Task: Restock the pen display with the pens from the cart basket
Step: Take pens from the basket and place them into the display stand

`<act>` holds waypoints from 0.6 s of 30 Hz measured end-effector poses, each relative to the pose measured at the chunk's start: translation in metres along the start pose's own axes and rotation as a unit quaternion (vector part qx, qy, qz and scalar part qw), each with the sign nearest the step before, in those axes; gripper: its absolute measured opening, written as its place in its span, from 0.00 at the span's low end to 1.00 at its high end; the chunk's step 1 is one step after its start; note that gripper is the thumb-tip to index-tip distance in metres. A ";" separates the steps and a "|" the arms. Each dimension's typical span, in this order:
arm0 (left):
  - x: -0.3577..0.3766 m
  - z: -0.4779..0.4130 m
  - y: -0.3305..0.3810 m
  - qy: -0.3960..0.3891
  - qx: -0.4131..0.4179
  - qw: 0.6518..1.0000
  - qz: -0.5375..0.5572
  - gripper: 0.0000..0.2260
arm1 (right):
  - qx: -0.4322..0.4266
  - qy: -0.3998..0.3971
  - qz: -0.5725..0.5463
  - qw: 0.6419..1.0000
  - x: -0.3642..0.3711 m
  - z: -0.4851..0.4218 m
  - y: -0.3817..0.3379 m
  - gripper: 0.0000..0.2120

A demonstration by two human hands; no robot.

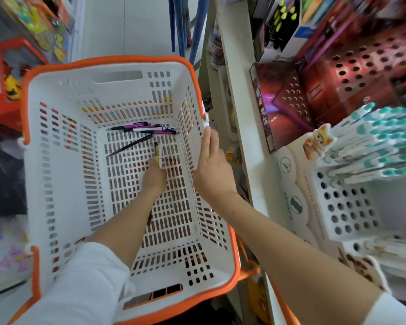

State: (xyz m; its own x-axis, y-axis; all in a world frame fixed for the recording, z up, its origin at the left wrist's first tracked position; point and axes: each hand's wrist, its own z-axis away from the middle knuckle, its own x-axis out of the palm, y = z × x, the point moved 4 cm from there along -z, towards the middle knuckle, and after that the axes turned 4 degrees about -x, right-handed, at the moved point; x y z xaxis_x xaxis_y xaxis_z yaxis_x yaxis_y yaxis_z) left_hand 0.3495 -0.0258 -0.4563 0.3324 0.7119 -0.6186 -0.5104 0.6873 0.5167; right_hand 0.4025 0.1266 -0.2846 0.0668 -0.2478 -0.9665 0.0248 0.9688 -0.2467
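A white cart basket (63,165) with an orange rim fills the middle of the view. At its far end lie several purple and black pens (148,129), and one black pen (130,145) lies slantwise below them. My left hand (154,177) reaches down inside the basket, its fingers closed on a yellow pen (156,153) that points away from me. My right hand (212,165) rests with flat fingers on the basket's right wall. The white pen display (345,207) with rows of holes stands on the shelf at the right, holding several teal-capped pens (373,146).
A cream shelf edge (244,127) runs between the basket and the display. A dark red pen display (352,73) with holes stands behind the white one. Boxed toys (7,83) sit on the left. Blue poles (181,24) stand beyond the basket.
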 end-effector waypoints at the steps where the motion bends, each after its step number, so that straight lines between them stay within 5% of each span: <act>1: -0.003 0.002 -0.001 -0.022 -0.041 0.997 0.057 0.24 | 0.001 0.004 -0.004 1.000 0.001 0.000 0.000 0.42; 4: -0.015 0.014 0.003 -0.047 -0.120 0.969 0.212 0.16 | 0.001 0.009 -0.004 1.000 0.004 -0.002 0.001 0.43; 7: -0.037 0.040 0.021 -0.069 -0.132 0.903 0.404 0.04 | 0.003 0.004 -0.004 1.000 0.001 -0.001 0.000 0.41; 11: -0.077 0.090 0.060 -0.079 -0.065 0.825 0.556 0.11 | 0.018 -0.034 -0.012 0.999 -0.009 0.002 -0.005 0.39; 13: -0.096 0.113 0.072 -0.062 -0.029 0.806 0.588 0.11 | -0.017 0.035 -0.034 0.999 -0.032 0.007 -0.016 0.33; 16: -0.126 0.133 0.081 -0.016 0.014 0.779 0.627 0.12 | -0.083 0.183 -0.187 0.961 -0.065 0.035 -0.034 0.24; 18: -0.142 0.142 0.081 0.032 0.038 0.766 0.640 0.11 | -0.036 0.043 -0.359 0.932 -0.066 0.055 -0.053 0.22</act>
State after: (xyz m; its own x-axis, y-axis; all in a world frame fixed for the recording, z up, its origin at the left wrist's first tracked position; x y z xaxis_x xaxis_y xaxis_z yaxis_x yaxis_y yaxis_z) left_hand 0.3733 -0.0504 -0.2430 -0.4437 0.8029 0.3981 -0.3365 -0.5610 0.7563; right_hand 0.4515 0.0915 -0.2035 -0.0210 -0.8337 -0.5519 -0.0356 0.5523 -0.8329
